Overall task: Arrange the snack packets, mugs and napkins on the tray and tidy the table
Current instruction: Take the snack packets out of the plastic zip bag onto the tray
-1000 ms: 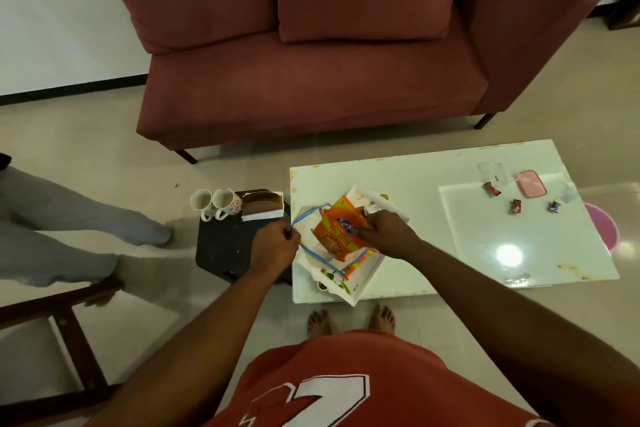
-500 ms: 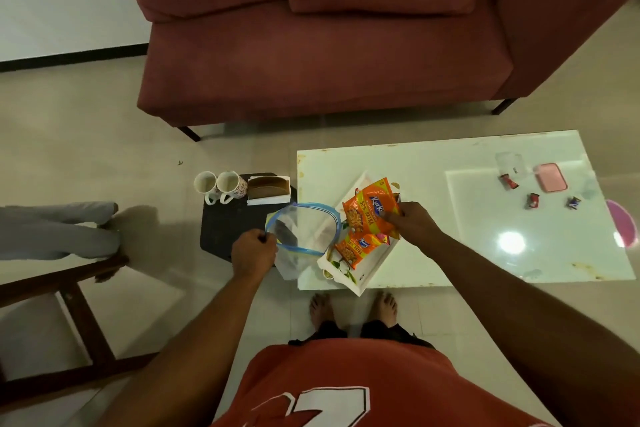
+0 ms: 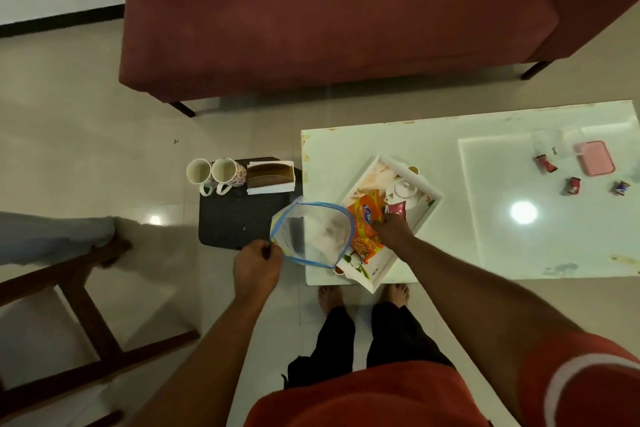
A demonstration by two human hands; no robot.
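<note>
My left hand (image 3: 257, 265) pinches the clear zip bag's (image 3: 313, 234) rim, mouth open. My right hand (image 3: 393, 230) grips orange snack packets (image 3: 363, 218) lying on the tray (image 3: 427, 189), on the white table (image 3: 433, 135).

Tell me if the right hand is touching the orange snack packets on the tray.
Touching. In the head view, the right hand rests directly on the orange snack packets lying on the tray, its fingers overlapping them with no gap.
</note>
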